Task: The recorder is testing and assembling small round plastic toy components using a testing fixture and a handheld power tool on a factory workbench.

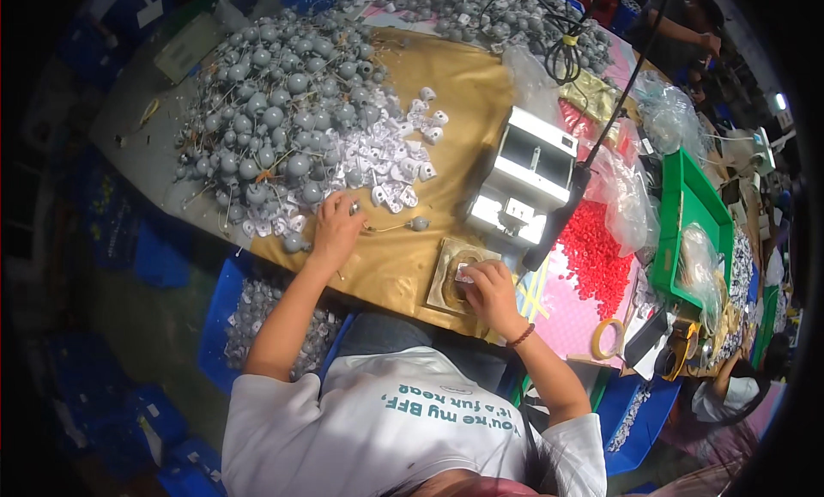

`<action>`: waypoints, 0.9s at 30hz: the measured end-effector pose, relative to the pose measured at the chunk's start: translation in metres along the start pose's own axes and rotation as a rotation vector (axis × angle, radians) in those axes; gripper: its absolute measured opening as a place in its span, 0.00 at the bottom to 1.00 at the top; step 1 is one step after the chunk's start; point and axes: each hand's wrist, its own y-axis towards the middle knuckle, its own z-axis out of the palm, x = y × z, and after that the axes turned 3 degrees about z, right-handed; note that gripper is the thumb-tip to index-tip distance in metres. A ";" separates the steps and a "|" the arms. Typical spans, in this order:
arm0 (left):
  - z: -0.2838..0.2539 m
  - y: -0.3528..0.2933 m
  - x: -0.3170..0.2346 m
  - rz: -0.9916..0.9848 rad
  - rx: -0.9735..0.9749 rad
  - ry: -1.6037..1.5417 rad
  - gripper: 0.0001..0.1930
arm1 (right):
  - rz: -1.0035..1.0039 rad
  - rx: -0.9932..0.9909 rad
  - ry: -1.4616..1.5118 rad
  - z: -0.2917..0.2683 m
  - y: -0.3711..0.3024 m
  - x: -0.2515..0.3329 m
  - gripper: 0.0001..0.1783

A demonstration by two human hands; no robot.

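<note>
My left hand [337, 228] rests at the near edge of a heap of grey ball-shaped parts [296, 119] with thin stems. Its fingers are closed around a small grey part [354, 207], mostly hidden by them. Small white plastic pieces [390, 158] lie just beyond that hand. To its right, a single grey ball part [419, 224] with a thin stem lies on the gold sheet. My right hand [491, 293] pinches a small white piece [464, 273] over a square block [442, 282] with a round recess, partly covered by the fingers.
A white machine [528, 171] stands beyond the block. Right of it are red pieces [596, 252], clear plastic bags [620, 188], a green tray [669, 231] and a tape roll [608, 338]. A blue bin [221, 312] of grey parts sits below the table edge. Another person [682, 29] is at far right.
</note>
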 end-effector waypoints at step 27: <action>-0.009 -0.029 -0.168 -0.397 0.515 -1.336 0.16 | 0.215 0.054 0.104 -0.025 -0.011 0.027 0.11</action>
